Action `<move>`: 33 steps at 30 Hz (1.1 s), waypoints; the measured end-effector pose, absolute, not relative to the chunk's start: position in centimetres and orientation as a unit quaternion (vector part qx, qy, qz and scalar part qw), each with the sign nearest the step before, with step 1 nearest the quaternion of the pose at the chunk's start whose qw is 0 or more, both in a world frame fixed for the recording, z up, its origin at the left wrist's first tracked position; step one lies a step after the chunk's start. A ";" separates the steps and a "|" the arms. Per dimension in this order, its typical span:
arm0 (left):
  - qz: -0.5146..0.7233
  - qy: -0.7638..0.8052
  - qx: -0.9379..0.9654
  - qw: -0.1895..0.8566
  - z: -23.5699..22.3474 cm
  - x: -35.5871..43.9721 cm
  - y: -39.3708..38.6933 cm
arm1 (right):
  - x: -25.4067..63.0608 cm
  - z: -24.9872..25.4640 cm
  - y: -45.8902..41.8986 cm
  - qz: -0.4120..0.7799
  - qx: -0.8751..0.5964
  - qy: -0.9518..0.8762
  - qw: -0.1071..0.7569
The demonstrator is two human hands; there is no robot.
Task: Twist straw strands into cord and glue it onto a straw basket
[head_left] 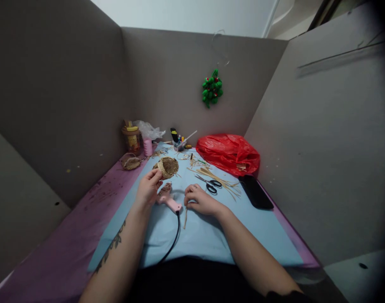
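My left hand (149, 188) pinches the rim of a small woven straw basket (169, 167), tilted so that its hollow shows, above the blue sheet. Just beneath it lies a pink glue gun (171, 203) with a black cord, its front end partly behind my left hand. My right hand (201, 199) is low over the sheet, right of the glue gun, its fingers closed on a short straw strip (185, 219) that hangs down toward me. Beyond that hand, black-handled scissors (210, 184) lie beside a bundle of long straw strips (219, 181).
A red plastic bag (228, 152) and a black phone (256, 192) are at the right. At the back stand a pen holder (179, 145), a pink thread spool (147, 147) and a lidded cup (132, 139). A small woven piece (131, 163) lies left. Grey panels enclose the table.
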State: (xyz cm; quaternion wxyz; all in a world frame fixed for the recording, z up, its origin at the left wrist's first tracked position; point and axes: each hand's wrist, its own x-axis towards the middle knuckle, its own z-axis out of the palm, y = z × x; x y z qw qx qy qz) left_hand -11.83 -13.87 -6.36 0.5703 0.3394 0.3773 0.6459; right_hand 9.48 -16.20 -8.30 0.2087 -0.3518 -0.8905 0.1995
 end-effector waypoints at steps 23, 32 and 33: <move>0.541 0.416 0.517 0.517 -6.6 -8.3 -16.0 | 6.8 -5.8 -17.6 0.493 -0.425 -0.508 0.564; 0.521 0.421 0.560 0.488 -6.6 -8.0 -16.3 | 7.0 -5.4 -17.5 0.517 -0.433 -0.462 0.576; 0.517 0.421 0.566 0.485 -6.6 -8.0 -16.3 | 6.9 -5.4 -17.5 0.516 -0.436 -0.460 0.576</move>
